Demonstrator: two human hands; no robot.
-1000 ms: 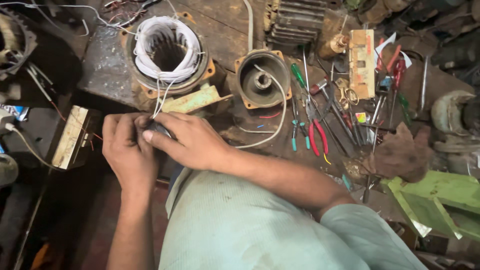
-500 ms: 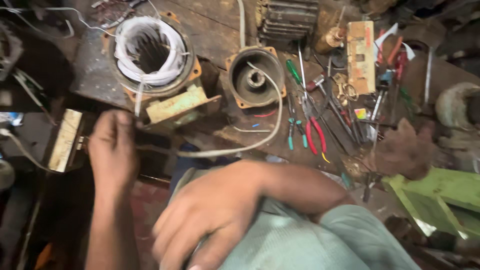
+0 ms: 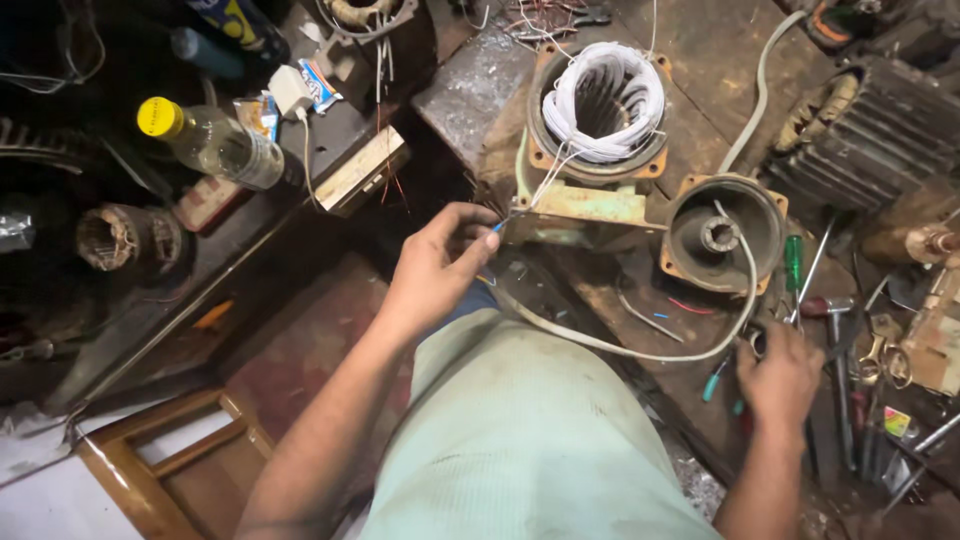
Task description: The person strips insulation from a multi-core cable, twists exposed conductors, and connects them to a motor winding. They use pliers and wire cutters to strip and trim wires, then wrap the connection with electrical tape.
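A motor repair workshop. A stator [image 3: 600, 110] wound with white wire sits on a grimy bench [image 3: 720, 50] beside an end cover [image 3: 722, 235]. Screwdrivers [image 3: 795, 265] and other stripped motors [image 3: 868, 130] lie around.

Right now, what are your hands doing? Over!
Left hand pinching thin wires from the motor coil. Right hand on the tools. White cable lies between.

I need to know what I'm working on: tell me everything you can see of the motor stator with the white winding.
The motor stator stands open end up on the dark workbench, a round rusty orange-brown metal housing on a pale green foot. White sleeved winding coils fill its bore. Thin white leads run from its near edge down to the left hand, which pinches their ends. A round end cover lies beside it to the right.
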